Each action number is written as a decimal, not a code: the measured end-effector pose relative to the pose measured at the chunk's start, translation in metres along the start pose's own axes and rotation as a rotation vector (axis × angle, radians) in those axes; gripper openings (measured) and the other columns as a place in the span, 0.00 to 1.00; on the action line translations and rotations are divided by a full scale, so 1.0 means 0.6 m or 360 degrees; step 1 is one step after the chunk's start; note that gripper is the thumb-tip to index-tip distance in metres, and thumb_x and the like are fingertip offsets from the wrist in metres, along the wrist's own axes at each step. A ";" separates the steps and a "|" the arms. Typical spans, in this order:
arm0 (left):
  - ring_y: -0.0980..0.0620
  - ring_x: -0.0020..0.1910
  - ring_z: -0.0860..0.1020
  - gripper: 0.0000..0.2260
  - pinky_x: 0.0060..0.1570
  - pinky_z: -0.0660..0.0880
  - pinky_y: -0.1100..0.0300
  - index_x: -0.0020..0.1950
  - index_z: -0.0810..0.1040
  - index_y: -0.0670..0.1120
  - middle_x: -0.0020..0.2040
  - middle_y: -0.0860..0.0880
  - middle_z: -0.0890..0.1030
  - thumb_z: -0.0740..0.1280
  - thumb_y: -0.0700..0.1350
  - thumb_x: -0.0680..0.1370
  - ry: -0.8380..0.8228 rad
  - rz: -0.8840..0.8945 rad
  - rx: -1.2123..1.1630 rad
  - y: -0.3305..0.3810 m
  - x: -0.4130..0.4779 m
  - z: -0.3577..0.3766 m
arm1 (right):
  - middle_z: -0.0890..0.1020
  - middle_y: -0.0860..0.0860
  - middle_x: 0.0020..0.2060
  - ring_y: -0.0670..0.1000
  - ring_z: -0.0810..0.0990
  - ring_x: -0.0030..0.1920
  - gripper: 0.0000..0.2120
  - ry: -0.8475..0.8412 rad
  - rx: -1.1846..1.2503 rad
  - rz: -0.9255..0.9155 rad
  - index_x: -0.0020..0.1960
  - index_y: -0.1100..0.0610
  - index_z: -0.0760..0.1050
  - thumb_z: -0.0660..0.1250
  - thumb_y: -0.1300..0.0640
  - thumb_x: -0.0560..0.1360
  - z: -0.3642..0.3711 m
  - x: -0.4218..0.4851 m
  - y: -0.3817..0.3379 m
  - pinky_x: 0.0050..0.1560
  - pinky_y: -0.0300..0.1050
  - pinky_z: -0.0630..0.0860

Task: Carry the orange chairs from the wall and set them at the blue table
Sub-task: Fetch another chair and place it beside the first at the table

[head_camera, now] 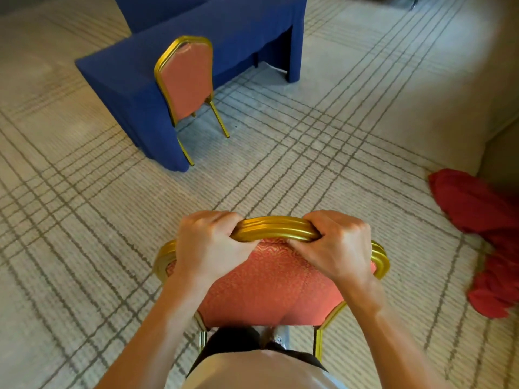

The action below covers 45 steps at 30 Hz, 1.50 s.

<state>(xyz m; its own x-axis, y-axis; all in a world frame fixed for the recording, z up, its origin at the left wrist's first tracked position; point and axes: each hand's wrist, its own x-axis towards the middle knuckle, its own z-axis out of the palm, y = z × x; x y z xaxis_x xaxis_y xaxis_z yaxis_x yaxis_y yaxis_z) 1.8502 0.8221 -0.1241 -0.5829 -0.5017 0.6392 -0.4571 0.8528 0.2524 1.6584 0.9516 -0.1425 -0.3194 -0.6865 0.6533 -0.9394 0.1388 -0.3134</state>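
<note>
Quick count of what's in view. Orange chairs: two. The near chair [269, 284] is at the bottom middle, and the far chair [185, 80] is far left, so that's two gold frames as well. Hands: two, a left hand [207, 245] and a right hand [337, 245], both gripping the near chair's top rail. Blue surface [126, 88]: one for sure, far left. There's another blue-draped stretch [157, 9] behind it, and I honestly can't tell if it's a second one or part of the same piece. Red cloth [483, 220]: one heap, right side on the floor.
</note>
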 end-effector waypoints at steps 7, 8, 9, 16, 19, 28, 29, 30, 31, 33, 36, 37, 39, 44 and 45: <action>0.49 0.23 0.74 0.12 0.25 0.69 0.58 0.29 0.78 0.46 0.25 0.52 0.76 0.77 0.48 0.68 0.0008 -0.0005 -0.0060 -0.084 0.142 0.123 | 0.79 0.46 0.27 0.49 0.79 0.28 0.28 -0.0007 0.0008 -0.0004 0.34 0.52 0.80 0.60 0.32 0.78 0.099 0.151 0.092 0.28 0.45 0.73; 0.49 0.23 0.74 0.12 0.25 0.69 0.57 0.29 0.78 0.46 0.25 0.52 0.76 0.76 0.48 0.69 0.0005 -0.0009 -0.0070 -0.100 0.164 0.143 | 0.79 0.46 0.27 0.49 0.78 0.28 0.27 0.0000 -0.0005 -0.0002 0.34 0.52 0.81 0.60 0.32 0.78 0.118 0.173 0.106 0.28 0.45 0.73; 0.49 0.23 0.73 0.13 0.25 0.70 0.57 0.29 0.78 0.46 0.25 0.52 0.76 0.76 0.49 0.69 0.0002 -0.0020 -0.0072 -0.113 0.186 0.162 | 0.79 0.46 0.27 0.48 0.78 0.28 0.27 -0.0002 -0.0011 0.0002 0.33 0.51 0.81 0.61 0.33 0.78 0.133 0.196 0.121 0.28 0.44 0.73; 0.48 0.22 0.73 0.14 0.24 0.69 0.58 0.28 0.76 0.47 0.24 0.52 0.74 0.76 0.50 0.68 0.0036 -0.0037 -0.0112 -0.202 0.353 0.276 | 0.78 0.45 0.26 0.47 0.76 0.28 0.26 0.0004 -0.0053 0.0028 0.32 0.51 0.79 0.61 0.34 0.78 0.224 0.360 0.210 0.28 0.44 0.72; 0.48 0.23 0.73 0.15 0.24 0.69 0.59 0.28 0.75 0.48 0.24 0.52 0.74 0.78 0.51 0.68 -0.0009 -0.0016 -0.0142 -0.231 0.422 0.312 | 0.78 0.45 0.26 0.47 0.76 0.27 0.26 0.0008 -0.0072 0.0013 0.32 0.52 0.79 0.61 0.35 0.79 0.255 0.420 0.245 0.28 0.44 0.73; 0.51 0.22 0.71 0.15 0.24 0.68 0.59 0.29 0.77 0.47 0.24 0.53 0.74 0.78 0.51 0.69 -0.0025 0.0024 -0.0134 -0.284 0.615 0.452 | 0.79 0.46 0.27 0.48 0.78 0.28 0.21 0.0074 -0.0051 0.0045 0.34 0.53 0.82 0.66 0.40 0.78 0.353 0.580 0.399 0.28 0.46 0.74; 0.51 0.22 0.71 0.14 0.24 0.68 0.59 0.29 0.77 0.47 0.24 0.53 0.74 0.77 0.50 0.70 -0.0022 0.0033 -0.0119 -0.289 0.640 0.475 | 0.79 0.46 0.27 0.48 0.77 0.28 0.20 0.0071 -0.0056 0.0030 0.34 0.53 0.81 0.68 0.41 0.77 0.369 0.601 0.425 0.28 0.46 0.74; 0.51 0.22 0.71 0.14 0.24 0.68 0.59 0.29 0.78 0.47 0.24 0.53 0.74 0.77 0.50 0.70 -0.0032 0.0016 -0.0102 -0.295 0.665 0.498 | 0.79 0.46 0.27 0.48 0.77 0.28 0.19 0.0057 -0.0051 0.0026 0.33 0.53 0.81 0.70 0.42 0.76 0.386 0.624 0.452 0.28 0.46 0.74; 0.50 0.23 0.71 0.14 0.24 0.68 0.59 0.29 0.78 0.47 0.24 0.52 0.74 0.77 0.51 0.70 -0.0052 -0.0008 -0.0081 -0.298 0.686 0.516 | 0.79 0.46 0.27 0.49 0.77 0.27 0.18 0.0024 -0.0032 0.0034 0.33 0.54 0.80 0.72 0.43 0.74 0.399 0.644 0.475 0.27 0.47 0.74; 0.50 0.23 0.72 0.13 0.24 0.69 0.58 0.30 0.78 0.47 0.25 0.52 0.75 0.77 0.51 0.70 -0.0074 -0.0032 -0.0069 -0.301 0.723 0.553 | 0.79 0.47 0.27 0.49 0.77 0.27 0.16 -0.0001 0.0023 0.0043 0.32 0.54 0.80 0.74 0.45 0.73 0.424 0.677 0.518 0.27 0.47 0.74; 0.48 0.23 0.73 0.14 0.23 0.70 0.57 0.30 0.78 0.47 0.25 0.51 0.75 0.77 0.52 0.69 -0.0082 -0.0082 -0.0024 -0.313 0.793 0.605 | 0.80 0.47 0.28 0.49 0.79 0.28 0.12 -0.0005 0.0068 0.0014 0.33 0.53 0.81 0.75 0.47 0.70 0.461 0.747 0.584 0.27 0.46 0.76; 0.48 0.23 0.74 0.15 0.23 0.70 0.56 0.30 0.78 0.47 0.25 0.51 0.75 0.77 0.54 0.70 -0.0075 -0.0107 -0.0019 -0.316 0.815 0.619 | 0.81 0.47 0.28 0.49 0.80 0.29 0.11 -0.0019 0.0082 0.0001 0.33 0.53 0.81 0.75 0.47 0.69 0.471 0.771 0.602 0.28 0.46 0.76; 0.49 0.23 0.74 0.17 0.23 0.71 0.54 0.30 0.78 0.47 0.25 0.51 0.75 0.76 0.56 0.71 -0.0066 -0.0159 0.0006 -0.328 0.857 0.641 | 0.81 0.47 0.29 0.50 0.80 0.29 0.11 -0.0017 0.0117 -0.0048 0.34 0.53 0.82 0.75 0.47 0.69 0.492 0.823 0.632 0.28 0.47 0.77; 0.50 0.23 0.71 0.18 0.23 0.70 0.53 0.29 0.77 0.47 0.25 0.52 0.74 0.76 0.55 0.72 -0.0075 -0.0301 0.0052 -0.361 0.940 0.680 | 0.82 0.46 0.29 0.50 0.81 0.30 0.14 -0.0045 0.0172 -0.0167 0.34 0.54 0.82 0.73 0.44 0.69 0.539 0.931 0.678 0.29 0.46 0.77; 0.50 0.23 0.71 0.18 0.23 0.70 0.54 0.29 0.76 0.47 0.25 0.52 0.74 0.76 0.55 0.72 -0.0078 -0.0316 0.0044 -0.371 0.955 0.690 | 0.81 0.46 0.29 0.49 0.80 0.30 0.14 -0.0050 0.0172 -0.0185 0.34 0.53 0.82 0.74 0.44 0.69 0.552 0.950 0.686 0.29 0.46 0.77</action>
<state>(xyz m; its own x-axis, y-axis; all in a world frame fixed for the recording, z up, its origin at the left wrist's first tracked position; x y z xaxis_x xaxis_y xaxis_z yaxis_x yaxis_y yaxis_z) 1.3402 0.2848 -0.1148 -0.5113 -0.6668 0.5422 -0.5843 0.7324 0.3497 1.1310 0.3814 -0.1273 -0.2035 -0.7157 0.6681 -0.9504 -0.0194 -0.3103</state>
